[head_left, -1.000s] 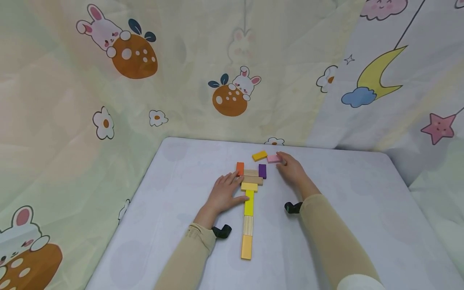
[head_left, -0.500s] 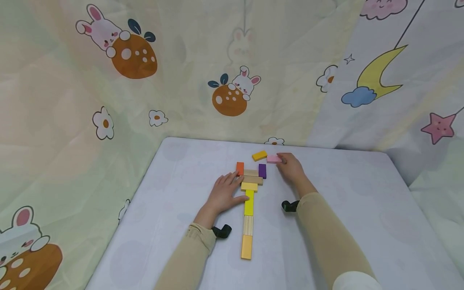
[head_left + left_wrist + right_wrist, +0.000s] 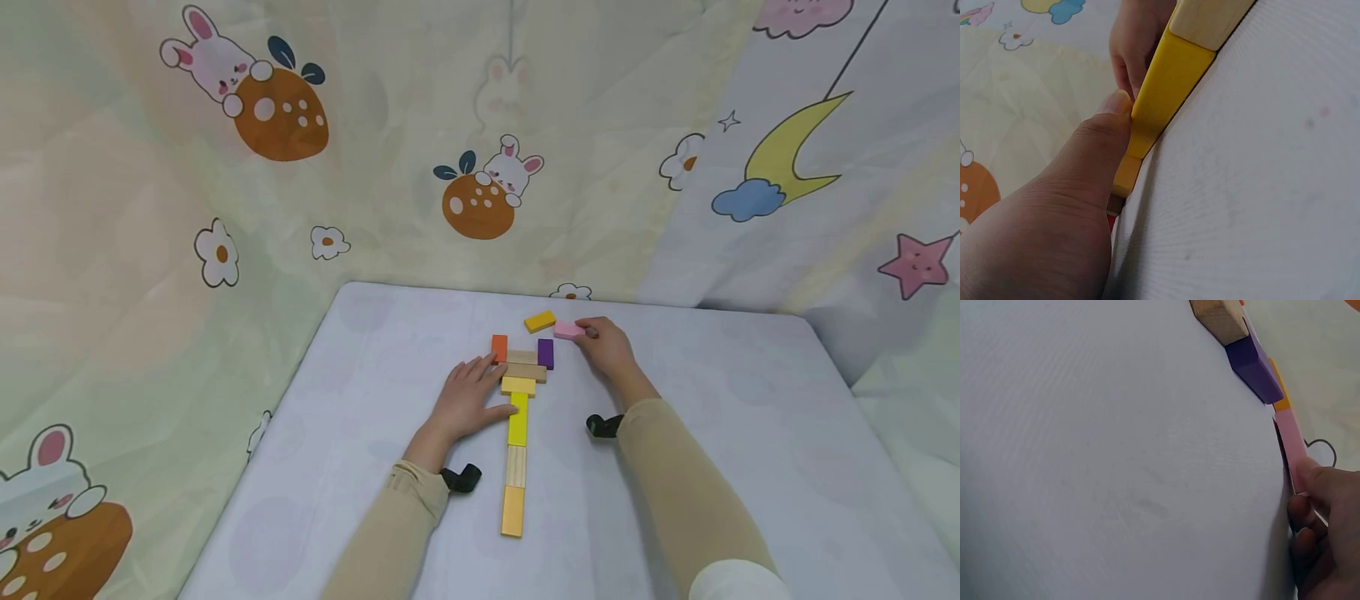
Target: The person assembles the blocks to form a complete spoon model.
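Note:
My right hand point(image 3: 609, 348) pinches the right end of a pink wooden block point(image 3: 566, 330) between thumb and fingers. In the right wrist view the pink block point(image 3: 1291, 439) lines up with a yellow-orange block point(image 3: 1280, 387), just beyond a purple block point(image 3: 1254, 370). My left hand point(image 3: 467, 400) lies with fingers spread along a row of blocks. Its fingertips are at the orange block point(image 3: 498, 347) and the tan planks point(image 3: 527, 373). In the left wrist view, the thumb point(image 3: 1100, 134) rests against the side of the bright yellow block point(image 3: 1171, 84).
From the pale yellow crosspiece point(image 3: 518, 386), the row runs toward me through a natural wood block point(image 3: 516, 467) to a light orange block point(image 3: 512, 512). The white-covered table point(image 3: 337, 400) ends at the back near a printed cloth wall point(image 3: 375, 150). Black wrist cameras point(image 3: 604, 426) hang at both cuffs.
My right forearm and wrist have shifted slightly left while the fingers stay on the pink block. The left hand and the row of blocks keep their places; the head view has shifted slightly.

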### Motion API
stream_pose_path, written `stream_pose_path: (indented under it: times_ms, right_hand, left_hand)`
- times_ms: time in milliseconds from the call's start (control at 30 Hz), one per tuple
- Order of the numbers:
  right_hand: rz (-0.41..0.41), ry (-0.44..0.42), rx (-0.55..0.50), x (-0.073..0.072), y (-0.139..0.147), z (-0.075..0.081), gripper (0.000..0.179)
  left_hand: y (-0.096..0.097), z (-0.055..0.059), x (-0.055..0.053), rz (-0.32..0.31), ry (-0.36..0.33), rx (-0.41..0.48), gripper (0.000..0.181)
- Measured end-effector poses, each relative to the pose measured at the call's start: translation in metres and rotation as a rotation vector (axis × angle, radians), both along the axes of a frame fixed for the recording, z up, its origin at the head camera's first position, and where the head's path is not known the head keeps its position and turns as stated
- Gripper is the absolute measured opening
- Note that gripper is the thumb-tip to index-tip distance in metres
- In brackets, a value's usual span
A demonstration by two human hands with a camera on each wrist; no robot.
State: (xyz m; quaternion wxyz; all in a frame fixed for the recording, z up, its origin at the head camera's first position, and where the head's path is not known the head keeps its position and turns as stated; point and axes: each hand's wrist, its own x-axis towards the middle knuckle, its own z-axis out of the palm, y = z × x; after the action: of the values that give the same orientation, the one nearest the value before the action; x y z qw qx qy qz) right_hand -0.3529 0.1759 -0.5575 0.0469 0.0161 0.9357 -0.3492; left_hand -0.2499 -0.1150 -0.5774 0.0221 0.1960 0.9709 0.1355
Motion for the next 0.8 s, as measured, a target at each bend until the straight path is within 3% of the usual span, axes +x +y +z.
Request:
stream_pose_path:
  times_ms: [367, 500, 800]
  right_hand:
    - [0.040, -0.004, -0.098, 0.006, 0.003, 0.007, 0.037]
    - [0.039, -0.031, -0.142, 0.009, -0.006, 0.012, 0.038]
    - [0.103, -0.003, -0.128, 0.015, -0.034, 0.023, 0.038]
  left_hand:
    - [0.000, -0.001, 0.000, -0.002, 0.005, 0.010, 0.088]
    - [0.000, -0.002, -0.001, 0.000, 0.005, 0.003, 0.088]
    - [0.000, -0.003, -0.001, -0.006, 0.015, -0.007, 0.089]
